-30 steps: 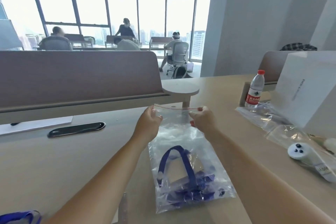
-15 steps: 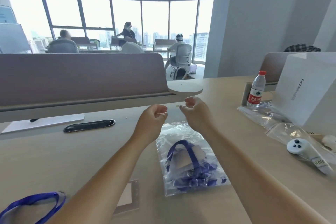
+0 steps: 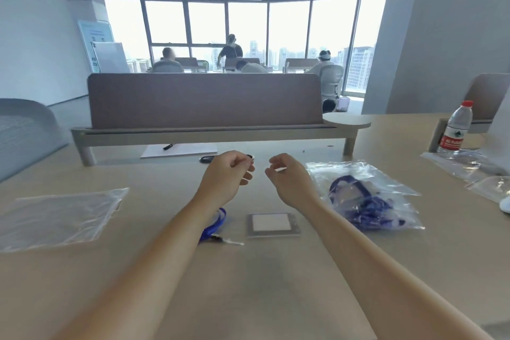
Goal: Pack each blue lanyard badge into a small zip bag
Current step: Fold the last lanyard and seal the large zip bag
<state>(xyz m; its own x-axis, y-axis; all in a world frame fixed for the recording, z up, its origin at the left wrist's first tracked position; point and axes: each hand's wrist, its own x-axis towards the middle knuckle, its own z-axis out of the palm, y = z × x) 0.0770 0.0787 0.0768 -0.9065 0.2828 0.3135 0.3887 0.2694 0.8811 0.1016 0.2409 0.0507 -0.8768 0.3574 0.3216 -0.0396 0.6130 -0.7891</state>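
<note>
While hands (image 3: 226,174) (image 3: 289,181) hover curled | crinkly clear bag (image 3: 345,171) holds blue lanyard (image 3: 364,205)

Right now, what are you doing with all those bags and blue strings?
A person is packing blue lanyard badges into zip bags. One packed bag lies on the right of the table. The left hand and right hand hover loosely curled, holding nothing. Another blue lanyard and badge card lie near them, an empty bag at left.

One packed bag (image 3: 386,188), one empty bag (image 3: 55,218) (maybe more, far right), one loose lanyard (image 3: 216,225), one bottle (image 3: 455,130).
</note>
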